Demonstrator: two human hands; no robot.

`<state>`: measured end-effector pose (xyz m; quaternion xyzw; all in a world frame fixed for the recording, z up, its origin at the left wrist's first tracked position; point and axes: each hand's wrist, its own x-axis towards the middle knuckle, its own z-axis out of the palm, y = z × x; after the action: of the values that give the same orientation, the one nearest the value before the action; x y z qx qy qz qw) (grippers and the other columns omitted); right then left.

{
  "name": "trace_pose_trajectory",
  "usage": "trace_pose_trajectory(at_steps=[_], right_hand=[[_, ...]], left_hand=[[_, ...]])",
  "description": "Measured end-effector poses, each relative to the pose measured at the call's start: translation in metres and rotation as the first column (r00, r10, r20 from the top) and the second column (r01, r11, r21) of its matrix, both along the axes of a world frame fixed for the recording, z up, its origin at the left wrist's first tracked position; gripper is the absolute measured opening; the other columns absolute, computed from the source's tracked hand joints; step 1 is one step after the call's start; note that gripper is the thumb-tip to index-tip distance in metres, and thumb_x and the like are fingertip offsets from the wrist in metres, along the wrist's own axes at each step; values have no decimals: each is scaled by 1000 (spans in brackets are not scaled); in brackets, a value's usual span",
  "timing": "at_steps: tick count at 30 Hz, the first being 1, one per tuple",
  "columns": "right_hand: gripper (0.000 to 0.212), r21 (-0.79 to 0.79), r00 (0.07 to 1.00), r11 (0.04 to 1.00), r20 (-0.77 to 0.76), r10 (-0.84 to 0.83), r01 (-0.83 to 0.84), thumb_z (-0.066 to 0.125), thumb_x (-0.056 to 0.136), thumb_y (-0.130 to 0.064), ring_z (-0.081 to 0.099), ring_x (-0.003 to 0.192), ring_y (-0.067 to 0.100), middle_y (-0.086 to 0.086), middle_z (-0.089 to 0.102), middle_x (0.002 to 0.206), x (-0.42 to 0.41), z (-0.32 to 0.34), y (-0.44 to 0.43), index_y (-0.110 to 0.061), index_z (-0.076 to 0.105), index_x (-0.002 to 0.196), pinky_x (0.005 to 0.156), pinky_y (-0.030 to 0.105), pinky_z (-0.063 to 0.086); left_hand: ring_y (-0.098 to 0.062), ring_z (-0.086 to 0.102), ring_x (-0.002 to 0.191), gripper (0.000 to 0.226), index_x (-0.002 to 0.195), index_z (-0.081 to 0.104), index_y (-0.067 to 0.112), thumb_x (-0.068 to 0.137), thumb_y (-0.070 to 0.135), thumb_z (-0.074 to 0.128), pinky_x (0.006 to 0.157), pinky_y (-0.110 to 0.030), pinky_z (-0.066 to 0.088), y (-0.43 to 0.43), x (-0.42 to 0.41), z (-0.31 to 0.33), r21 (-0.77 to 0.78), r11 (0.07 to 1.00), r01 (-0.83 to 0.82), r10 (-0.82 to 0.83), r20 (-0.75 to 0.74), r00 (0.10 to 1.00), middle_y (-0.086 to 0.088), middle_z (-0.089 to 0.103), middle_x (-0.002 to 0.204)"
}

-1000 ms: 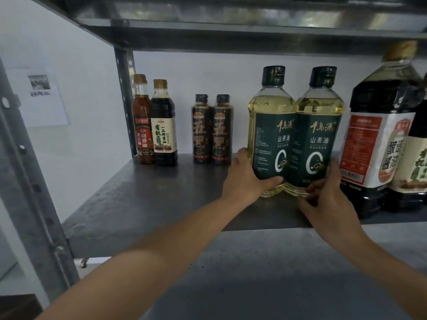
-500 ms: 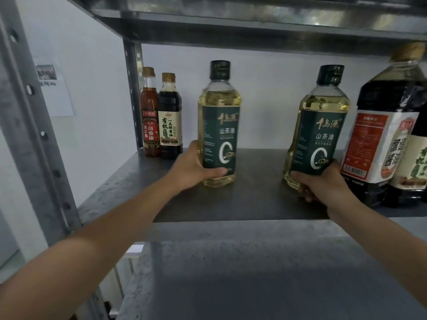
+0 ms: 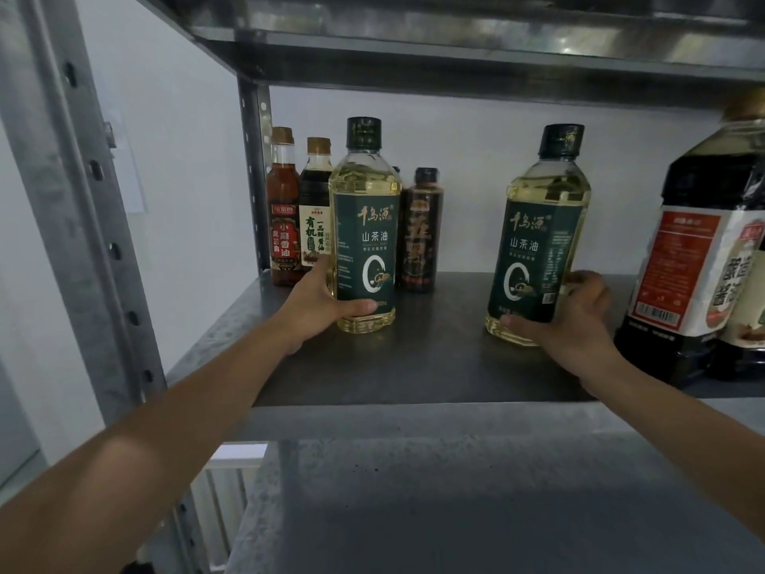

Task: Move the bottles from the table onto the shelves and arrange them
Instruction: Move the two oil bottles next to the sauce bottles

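Note:
Two tall oil bottles with yellow oil, dark green labels and dark caps stand on the grey metal shelf (image 3: 434, 366). My left hand (image 3: 318, 308) grips the left oil bottle (image 3: 364, 225) near its base. That bottle stands upright in front of the small dark bottles. My right hand (image 3: 571, 316) holds the right oil bottle (image 3: 542, 238) low down; this one leans slightly to the right. A wide gap separates the two bottles.
At the shelf's back left stand a reddish sesame oil bottle (image 3: 283, 209), a dark soy sauce bottle (image 3: 316, 205) and a small dark bottle (image 3: 420, 234). A large soy sauce jug (image 3: 703, 258) fills the right end. A shelf board (image 3: 476, 39) runs overhead; an upright post (image 3: 82, 200) is at left.
The two oil bottles, side by side a second ago, have been pulled apart. My left hand carried its bottle left, toward the small bottles. The right bottle stayed near the jug.

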<state>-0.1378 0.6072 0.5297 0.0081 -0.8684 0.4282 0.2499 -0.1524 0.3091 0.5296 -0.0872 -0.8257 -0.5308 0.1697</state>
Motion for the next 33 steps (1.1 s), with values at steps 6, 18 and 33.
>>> trace_pose_trajectory(at_steps=[6,18,33], right_hand=[[89,-265,985,956,83,152,-126,87,58,-9,54,116,23,6,57,125,-36,2,3,-9,37,133,95,37,46],[80,-316,933,910,152,326,-267,81,65,-4,47,126,26,7,51,137,-104,14,-11,-11,44,136,101,39,40],[56,-285,906,892,136,401,-352,71,79,-6,51,113,17,11,53,136,-155,7,-18,-5,51,131,90,27,39]], left_hand=[[-13,49,117,66,122,45,26,69,14,81,95,-29,40,8,-11,2,22,998,51,-50,-12,999,16,53,114],[-16,48,126,70,133,48,26,71,22,80,105,-40,40,17,-53,3,-9,995,97,-97,18,995,8,57,130],[-15,49,126,63,132,50,28,75,17,77,105,-39,40,18,-72,1,13,989,148,-149,45,988,8,58,131]])
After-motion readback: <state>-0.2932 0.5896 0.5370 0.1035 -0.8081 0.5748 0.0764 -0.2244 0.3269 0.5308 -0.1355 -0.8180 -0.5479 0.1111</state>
